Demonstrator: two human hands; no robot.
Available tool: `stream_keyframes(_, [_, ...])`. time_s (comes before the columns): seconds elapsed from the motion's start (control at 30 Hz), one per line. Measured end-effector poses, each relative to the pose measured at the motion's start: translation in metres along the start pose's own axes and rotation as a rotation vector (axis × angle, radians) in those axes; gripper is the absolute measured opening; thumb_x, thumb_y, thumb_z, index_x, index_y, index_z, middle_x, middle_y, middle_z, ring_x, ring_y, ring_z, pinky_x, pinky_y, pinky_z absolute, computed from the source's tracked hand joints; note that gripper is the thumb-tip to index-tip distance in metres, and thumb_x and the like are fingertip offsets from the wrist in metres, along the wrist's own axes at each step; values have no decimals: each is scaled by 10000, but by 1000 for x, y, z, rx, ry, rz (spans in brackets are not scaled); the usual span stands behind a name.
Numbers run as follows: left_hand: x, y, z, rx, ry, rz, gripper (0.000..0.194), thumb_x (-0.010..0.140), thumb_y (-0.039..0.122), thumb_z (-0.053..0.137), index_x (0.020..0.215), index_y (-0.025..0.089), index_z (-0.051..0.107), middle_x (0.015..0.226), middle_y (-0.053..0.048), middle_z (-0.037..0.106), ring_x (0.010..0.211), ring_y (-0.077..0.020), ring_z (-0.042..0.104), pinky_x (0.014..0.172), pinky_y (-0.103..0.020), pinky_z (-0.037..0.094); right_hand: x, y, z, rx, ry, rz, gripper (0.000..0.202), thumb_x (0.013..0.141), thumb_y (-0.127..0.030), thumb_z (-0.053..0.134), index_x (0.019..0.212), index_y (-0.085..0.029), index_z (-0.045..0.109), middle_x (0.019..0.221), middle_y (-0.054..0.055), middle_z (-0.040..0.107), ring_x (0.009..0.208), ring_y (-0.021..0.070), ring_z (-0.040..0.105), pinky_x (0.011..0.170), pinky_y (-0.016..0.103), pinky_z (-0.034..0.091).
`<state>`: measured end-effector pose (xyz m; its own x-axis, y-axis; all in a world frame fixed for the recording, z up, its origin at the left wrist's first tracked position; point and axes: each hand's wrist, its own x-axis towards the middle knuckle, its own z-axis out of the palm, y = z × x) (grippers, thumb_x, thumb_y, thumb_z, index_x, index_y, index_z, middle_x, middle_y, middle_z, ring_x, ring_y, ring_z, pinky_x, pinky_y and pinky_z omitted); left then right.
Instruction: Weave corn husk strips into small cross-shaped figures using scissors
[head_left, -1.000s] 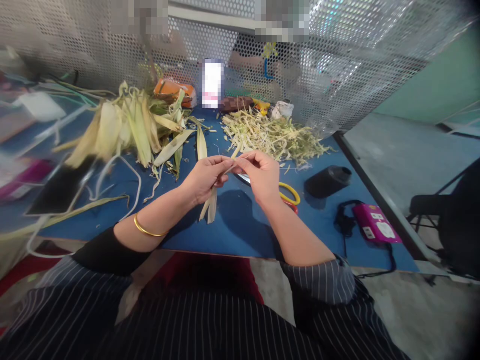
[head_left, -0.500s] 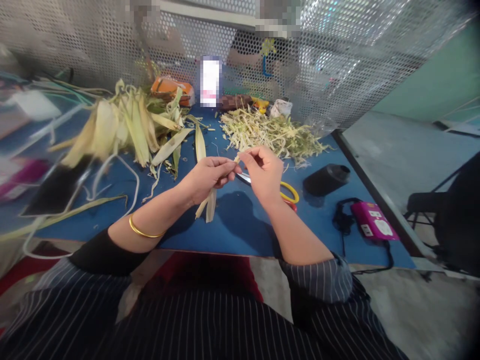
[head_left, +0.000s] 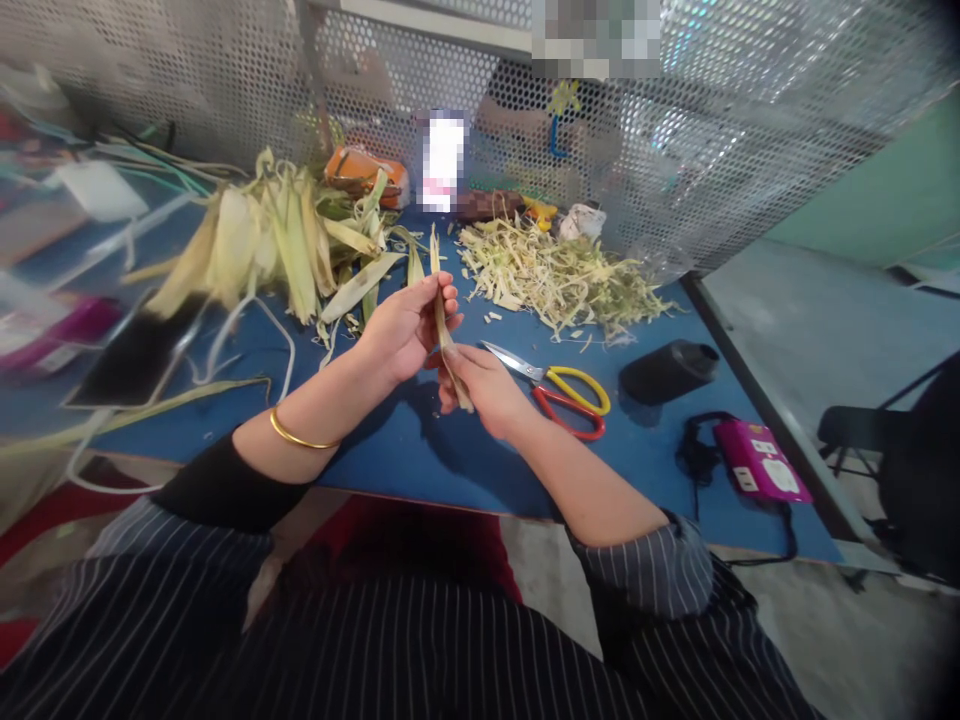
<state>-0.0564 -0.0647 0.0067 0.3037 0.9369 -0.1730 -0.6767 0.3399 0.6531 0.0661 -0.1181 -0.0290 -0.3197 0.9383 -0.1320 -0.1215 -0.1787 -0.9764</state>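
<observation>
A narrow folded strip of corn husk (head_left: 439, 310) stands nearly upright between my hands. My left hand (head_left: 409, 325) is closed around its upper part, thumb near the top, and the pale tip sticks out above. Lower down, my right hand (head_left: 480, 385) pinches the strip, whose end points toward me. Just right of my right hand lie scissors (head_left: 555, 385) with one yellow and one red handle, blades pointing left. Beyond my left hand is a heap of whole corn husks (head_left: 277, 240). A pile of shredded husk scraps (head_left: 555, 275) lies behind the scissors.
On the right are a black cylinder (head_left: 667, 372) and a magenta socket box (head_left: 761, 460) with a cord. A lit phone screen (head_left: 442, 160) and an orange packet (head_left: 367, 178) stand before the perforated metal screen (head_left: 420, 70). White cable (head_left: 281, 340) loops at the left.
My right hand has moved down from the strip's tip to its lower part. The strip has turned more upright, and the scissors are now uncovered. The view has shifted slightly left.
</observation>
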Motion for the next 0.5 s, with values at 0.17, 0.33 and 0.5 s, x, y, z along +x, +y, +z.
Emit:
stream_keyframes(0.17, [3,4,-4,-75,-13,-90,150,895,121,479,758,155,532,561,57,464,424,-23,431,471,-140,403,-1,5,6,-83,54,14,375,852,-547,470,721,-196,494,503,-93,277,360,44,240,346,188,200])
stream_keyframes(0.33, [3,2,-5,-84,-2,-99,168,906,110,432,758,157,498,538,65,417,373,-17,354,358,-135,263,-3,5,6,-697,151,-237,430,926,-521,316,742,-196,528,601,-23,495,543,103,470,545,232,358])
stream_keyframes(0.5, [7,3,-9,-42,43,-125,160,896,93,428,759,157,480,523,73,397,335,-8,296,322,-132,205,-7,-5,1,-1189,-5,-329,432,938,-500,314,791,-190,576,722,33,602,687,148,559,646,261,363])
